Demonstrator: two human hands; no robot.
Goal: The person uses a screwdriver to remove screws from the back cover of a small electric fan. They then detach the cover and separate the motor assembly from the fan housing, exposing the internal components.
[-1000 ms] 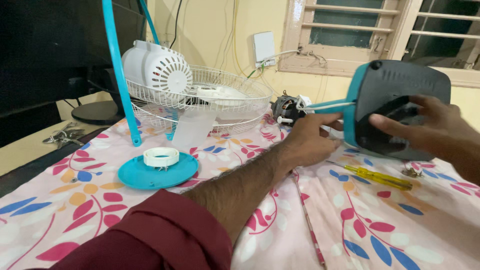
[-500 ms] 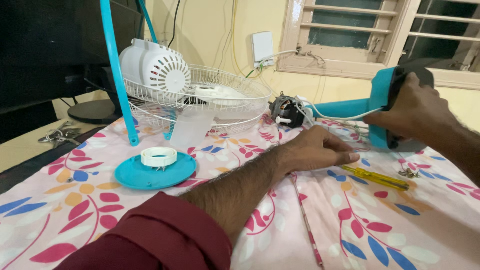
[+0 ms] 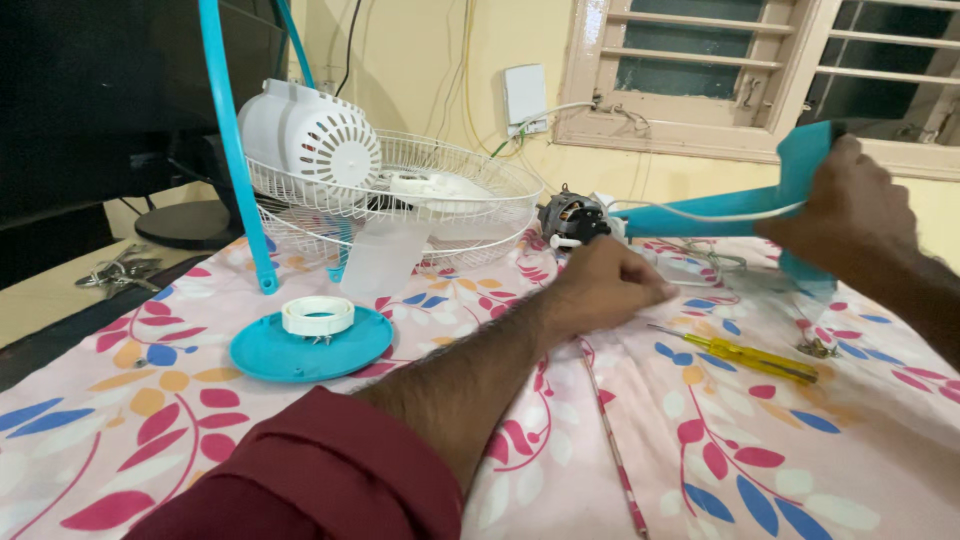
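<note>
My right hand (image 3: pixel 850 205) grips the teal base (image 3: pixel 805 150) of a dismantled table fan and holds it tilted on edge above the cloth. Its teal stem (image 3: pixel 700 215) runs left to the bare motor (image 3: pixel 572 218), with a white wire along it. My left hand (image 3: pixel 612 282), on a maroon-sleeved arm, rests on the flowered cloth just in front of the motor with its fingers curled into a fist; I cannot see anything in it. A yellow-handled screwdriver (image 3: pixel 745 353) lies to its right, with small screws (image 3: pixel 818 348) beyond.
A white wire fan guard (image 3: pixel 440 190) with a white motor cover (image 3: pixel 310 135) stands at the back left, behind a translucent blade (image 3: pixel 385 255). A teal disc (image 3: pixel 300 352) carries a white ring (image 3: pixel 318 314). Keys (image 3: pixel 120 268) lie at the left edge beside a dark stand (image 3: pixel 190 222).
My right hand has turned the fan base from showing its dark underside to edge-on. My left hand left the base, dropped to the cloth and curled shut.
</note>
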